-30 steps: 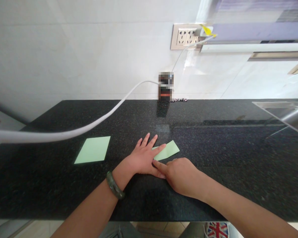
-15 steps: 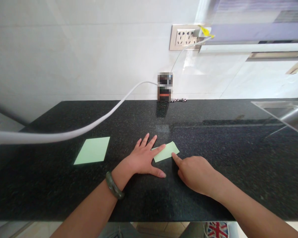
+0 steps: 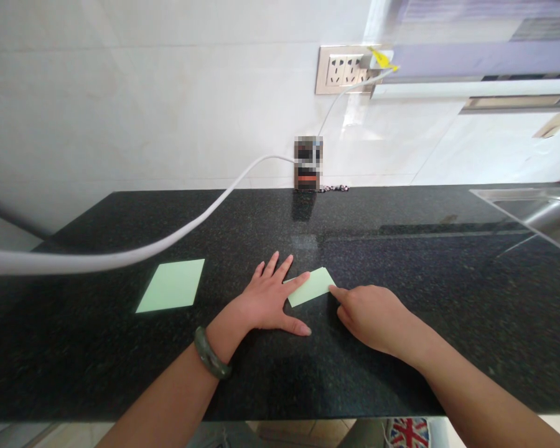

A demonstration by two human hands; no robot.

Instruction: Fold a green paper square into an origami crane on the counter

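Observation:
A folded pale green sheet of paper lies on the dark counter, its two layers slightly offset at the top right corner. My left hand is open and flat, fingers spread, with the index finger pressing on the paper's left part and the thumb on the bare counter. My right hand points with its index finger, the other fingers curled under. That fingertip touches the lower right corner of the folded paper. A second green sheet, unfolded, rests flat to the left.
A thick white cable arches across the left side to a pixelated upright device against the wall. A socket panel is above it. A metal sink is set into the speckled black counter at right.
My right index fingertip has slid right along the folded paper's lower edge to its corner. My left hand stays pressed in place.

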